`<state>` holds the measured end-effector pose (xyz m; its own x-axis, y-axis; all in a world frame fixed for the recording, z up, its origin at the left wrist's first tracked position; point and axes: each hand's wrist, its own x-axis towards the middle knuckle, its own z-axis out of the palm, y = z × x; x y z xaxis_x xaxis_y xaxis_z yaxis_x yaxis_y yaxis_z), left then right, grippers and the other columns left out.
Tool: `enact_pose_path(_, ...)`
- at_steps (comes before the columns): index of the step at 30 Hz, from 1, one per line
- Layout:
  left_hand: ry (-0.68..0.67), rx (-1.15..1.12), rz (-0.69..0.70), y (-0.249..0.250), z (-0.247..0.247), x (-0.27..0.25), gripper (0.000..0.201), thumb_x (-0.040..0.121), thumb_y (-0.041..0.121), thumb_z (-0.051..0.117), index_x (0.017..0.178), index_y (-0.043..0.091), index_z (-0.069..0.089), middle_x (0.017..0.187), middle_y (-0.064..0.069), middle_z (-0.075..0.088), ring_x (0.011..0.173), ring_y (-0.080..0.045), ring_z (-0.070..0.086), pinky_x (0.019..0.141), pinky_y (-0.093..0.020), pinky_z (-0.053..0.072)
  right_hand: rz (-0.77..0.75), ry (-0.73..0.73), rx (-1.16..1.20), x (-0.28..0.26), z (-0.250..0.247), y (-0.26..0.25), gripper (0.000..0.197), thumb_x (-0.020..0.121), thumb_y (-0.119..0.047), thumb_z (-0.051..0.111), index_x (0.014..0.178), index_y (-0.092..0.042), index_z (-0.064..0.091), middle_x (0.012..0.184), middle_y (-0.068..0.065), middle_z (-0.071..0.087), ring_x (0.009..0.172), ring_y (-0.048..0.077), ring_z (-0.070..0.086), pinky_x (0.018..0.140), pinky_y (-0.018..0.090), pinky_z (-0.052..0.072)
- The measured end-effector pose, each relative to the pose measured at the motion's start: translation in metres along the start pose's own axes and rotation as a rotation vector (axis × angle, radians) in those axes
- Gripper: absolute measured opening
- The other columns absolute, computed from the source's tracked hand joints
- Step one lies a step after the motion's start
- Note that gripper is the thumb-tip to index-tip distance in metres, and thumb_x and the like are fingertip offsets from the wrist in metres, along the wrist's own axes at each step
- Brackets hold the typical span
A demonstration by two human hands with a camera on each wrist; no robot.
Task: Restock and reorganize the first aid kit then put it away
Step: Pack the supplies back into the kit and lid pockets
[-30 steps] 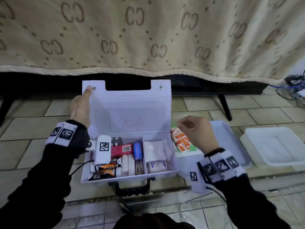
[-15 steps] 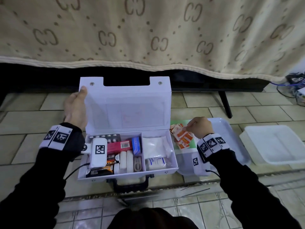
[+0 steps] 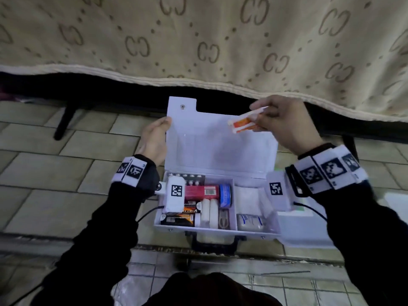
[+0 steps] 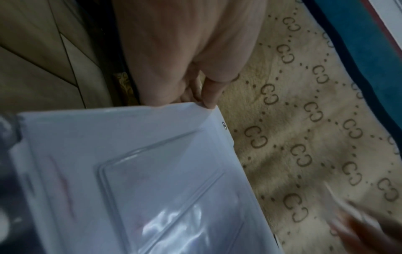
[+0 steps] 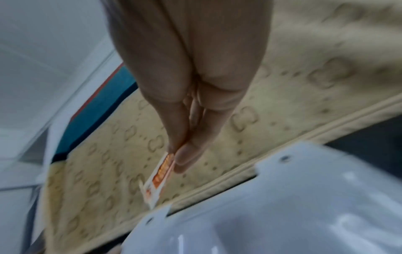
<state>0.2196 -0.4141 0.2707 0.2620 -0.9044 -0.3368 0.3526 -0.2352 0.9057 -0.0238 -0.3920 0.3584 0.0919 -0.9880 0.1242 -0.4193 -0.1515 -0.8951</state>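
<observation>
White plastic first aid kit (image 3: pixel 217 226) lid, steadied by left hand (image 3: pixel 154 140) gripping its nine-o'clock edge; right hand (image 3: pixel 284 122) fingers pinch orange-and-white sachets (image 3: pixel 244 123) above for stowing.

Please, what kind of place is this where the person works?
Probably a bedroom at home: the first aid kit lies open on a tiled floor, beside a bed draped with a beige patterned blanket.

One open white first aid case (image 3: pixel 220 149) on the tiles, two hands at it. Inside: two white gauze rolls (image 3: pixel 209 214), one red box (image 3: pixel 202 192), one blue tin (image 3: pixel 225 195), two black-and-orange packs (image 3: pixel 180 219). One small bunch of orange-and-white plaster packets (image 3: pixel 244 123) aloft, exact number unclear.
</observation>
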Motion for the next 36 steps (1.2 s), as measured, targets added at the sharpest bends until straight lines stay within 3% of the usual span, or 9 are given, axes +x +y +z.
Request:
enact_pose_path(4,-0.017,-0.044,0.054,-0.001,0.001,-0.003,0.031,0.091,0.007,0.055,0.121,0.000,0.057,0.122,-0.013,0.060,0.115,-0.026,0.056,0.109,-0.038,0.035,-0.155,-0.003,-0.239,0.024,0.065,-0.020,0.020,0.078,0.002,0.064,0.094,-0.008,0.069,0.083,0.005,0.065,0.078,0.014,0.061,0.071,0.014,0.051)
enact_pose_path(7,-0.043,-0.029,0.015,-0.002,-0.001,-0.002,0.034,0.088,0.012,0.060,0.120,0.001,0.057,0.124,-0.015,0.059,0.119,-0.026,0.054,0.110,-0.042,0.035,-0.250,-0.027,-0.451,0.031,0.092,-0.026,0.021,0.079,-0.001,0.060,0.094,-0.008,0.071,0.087,0.006,0.070,0.081,0.016,0.063,0.058,0.001,0.036)
enact_pose_path(12,-0.057,-0.020,0.021,0.002,-0.001,-0.004,0.034,0.094,0.006,0.051,0.127,0.002,0.051,0.128,-0.010,0.055,0.123,-0.019,0.049,0.111,-0.032,0.033,-0.236,-0.099,-0.616,0.033,0.108,-0.026,0.024,0.080,0.001,0.056,0.096,-0.008,0.071,0.093,0.010,0.071,0.091,0.020,0.064,0.070,0.011,0.039)
enact_pose_path(15,-0.079,0.009,0.024,-0.001,-0.002,-0.002,0.036,0.095,0.008,0.051,0.130,0.004,0.049,0.134,-0.007,0.051,0.123,-0.012,0.045,0.107,-0.022,0.030,-0.229,-0.125,-0.663,0.036,0.111,-0.029,0.023,0.081,0.001,0.056,0.096,-0.007,0.071,0.095,0.011,0.071,0.090,0.020,0.064,0.057,0.008,0.037)
enact_pose_path(20,-0.082,0.014,0.030,-0.001,-0.003,-0.002,0.038,0.095,0.010,0.050,0.133,0.005,0.047,0.135,-0.004,0.051,0.116,-0.006,0.044,0.097,-0.016,0.029,-0.217,-0.163,-0.710,0.044,0.105,-0.037,0.024,0.082,0.003,0.054,0.095,-0.006,0.071,0.097,0.009,0.071,0.090,0.020,0.064,0.054,0.009,0.038)
enact_pose_path(25,-0.091,0.006,0.036,-0.003,-0.004,0.000,0.037,0.094,0.012,0.052,0.131,0.006,0.049,0.128,-0.002,0.053,0.111,-0.003,0.044,0.096,-0.016,0.030,-0.186,-0.263,-0.725,0.045,0.107,-0.042,0.023,0.079,0.003,0.059,0.094,-0.008,0.072,0.092,0.011,0.071,0.088,0.021,0.065,0.072,0.021,0.050)
enact_pose_path(30,-0.104,0.007,0.044,-0.003,-0.005,0.002,0.036,0.094,0.013,0.053,0.129,0.008,0.050,0.127,-0.001,0.054,0.116,-0.008,0.047,0.098,-0.019,0.032,-0.138,-0.327,-0.736,0.046,0.114,-0.039,0.020,0.081,-0.002,0.064,0.098,-0.009,0.072,0.093,0.008,0.069,0.079,0.010,0.054,0.050,-0.002,0.036)
enact_pose_path(34,-0.101,0.004,0.051,-0.004,-0.005,0.001,0.035,0.094,0.013,0.053,0.129,0.008,0.051,0.128,-0.002,0.055,0.118,-0.009,0.048,0.097,-0.019,0.033,-0.145,-0.336,-0.731,0.046,0.113,-0.036,0.020,0.090,-0.011,0.057,0.104,-0.005,0.070,0.086,0.003,0.065,0.082,0.010,0.048,0.055,0.015,0.031)
enact_pose_path(36,-0.090,0.007,0.059,-0.004,-0.004,0.001,0.036,0.094,0.013,0.053,0.129,0.007,0.050,0.126,-0.001,0.055,0.117,-0.009,0.048,0.097,-0.019,0.033,-0.156,-0.310,-0.729,0.046,0.114,-0.033,0.022,0.093,-0.010,0.051,0.107,-0.004,0.067,0.082,0.001,0.055,0.083,0.010,0.045,0.060,0.012,0.029)
